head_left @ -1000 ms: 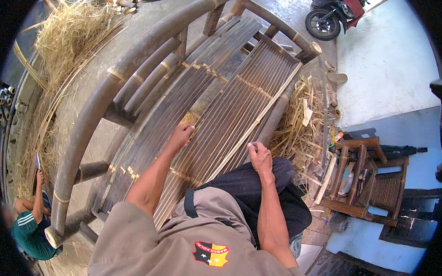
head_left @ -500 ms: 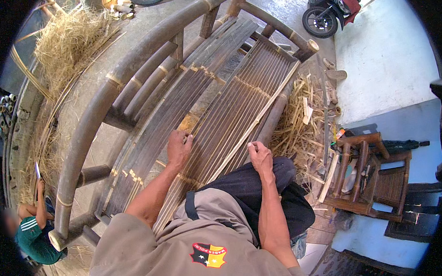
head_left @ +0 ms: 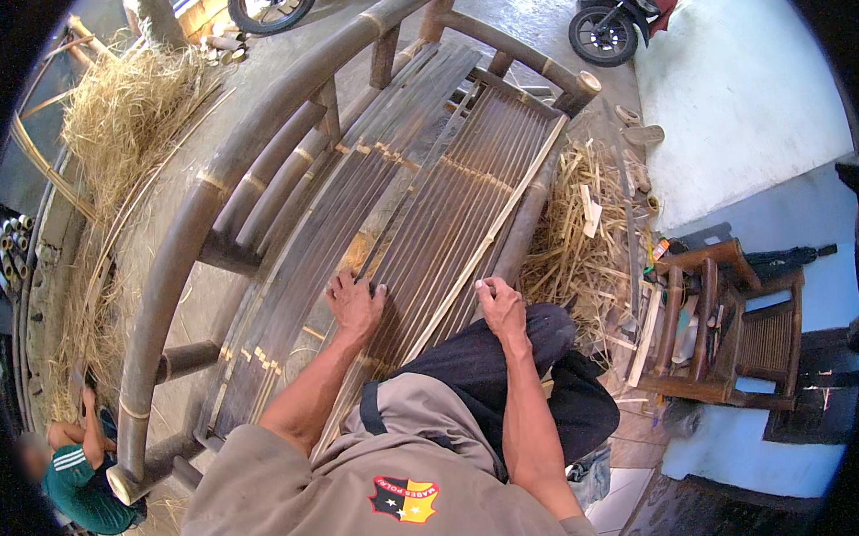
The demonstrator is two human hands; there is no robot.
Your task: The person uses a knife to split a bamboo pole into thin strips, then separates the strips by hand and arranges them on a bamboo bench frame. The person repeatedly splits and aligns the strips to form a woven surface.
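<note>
I sit at a long bamboo bench (head_left: 303, 226) whose seat is made of dark, narrow bamboo slats (head_left: 460, 209), with a gap between two sets of them. Over the near end of this gap, my left hand (head_left: 356, 308) has its fingers spread, the fingertips at the lower end of a dark slat by the gap's edge. A pale bamboo strip (head_left: 490, 235) lies lengthwise along the seat near its front rail. Just right of that strip, my right hand (head_left: 504, 313) is closed with thumb and fingers together above my thigh; what it pinches, if anything, is hidden.
Pale bamboo shavings (head_left: 577, 242) heap beside the front rail. A small bamboo chair (head_left: 715, 342) holding tools stands at right, below a parked motorbike (head_left: 606, 30). Another person (head_left: 84, 475) crouches at far left, near a fibre pile (head_left: 131, 118). Sandals (head_left: 642, 136) lie by the wall.
My left hand has shifted slightly right and down, its fingers spreading from a closer curl. My right hand stays closed, almost in place. The other person's arm has lowered.
</note>
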